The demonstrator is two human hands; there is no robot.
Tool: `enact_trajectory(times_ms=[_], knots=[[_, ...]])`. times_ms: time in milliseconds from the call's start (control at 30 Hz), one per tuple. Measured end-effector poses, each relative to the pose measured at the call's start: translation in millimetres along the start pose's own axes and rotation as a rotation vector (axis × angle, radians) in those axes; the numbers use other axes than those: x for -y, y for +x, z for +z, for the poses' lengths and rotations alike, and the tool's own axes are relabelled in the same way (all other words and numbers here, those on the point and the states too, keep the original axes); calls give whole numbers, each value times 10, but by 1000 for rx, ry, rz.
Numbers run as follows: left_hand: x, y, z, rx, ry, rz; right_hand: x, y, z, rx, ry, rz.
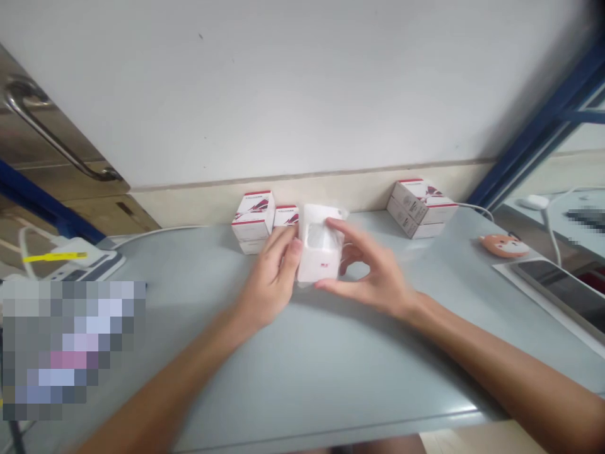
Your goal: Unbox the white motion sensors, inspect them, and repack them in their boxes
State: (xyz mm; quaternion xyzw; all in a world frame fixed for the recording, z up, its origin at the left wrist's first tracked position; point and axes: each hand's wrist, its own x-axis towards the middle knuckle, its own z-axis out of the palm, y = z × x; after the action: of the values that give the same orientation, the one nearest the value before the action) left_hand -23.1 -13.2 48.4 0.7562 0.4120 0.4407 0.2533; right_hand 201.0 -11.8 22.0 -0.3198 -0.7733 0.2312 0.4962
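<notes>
A white plastic device [319,255] with a greyish window and a small red logo, much like a motion sensor, is wrapped in a clear plastic bag. It is held upright above the middle of the desk. My left hand [271,280] grips its left edge, thumb on the front and fingers behind. My right hand [373,271] spans the right side, index finger near the top and thumb at the lower corner. Behind my left hand stand white-and-red boxes [254,217], with another box [286,215] partly hidden by the device.
More stacked white-and-red boxes [420,208] stand by the wall at right. Farther right lie an orange animal-shaped pouch [503,245] and a phone [562,290] on a white box. A power strip [87,261] with cables sits at left beside a pixelated area. The grey desk [302,372] meets the wall.
</notes>
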Motion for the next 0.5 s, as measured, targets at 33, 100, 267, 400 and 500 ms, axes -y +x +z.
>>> enact_trajectory(times_ms=[33, 100, 267, 400, 500], knots=[[22, 18, -33, 10, 138, 65, -5, 11, 2, -21, 20, 6], [94, 42, -75, 60, 381, 100, -23, 47, -13, -72, 54, 63], [313, 32, -70, 238, 738, -14, -161, 195, -193, -196, -3, 349], [380, -13, -59, 248, 695, 26, -310, 260, -357, -139, -233, 472], [413, -32, -23, 238, 644, 74, -370, 251, -389, -22, -263, 513]])
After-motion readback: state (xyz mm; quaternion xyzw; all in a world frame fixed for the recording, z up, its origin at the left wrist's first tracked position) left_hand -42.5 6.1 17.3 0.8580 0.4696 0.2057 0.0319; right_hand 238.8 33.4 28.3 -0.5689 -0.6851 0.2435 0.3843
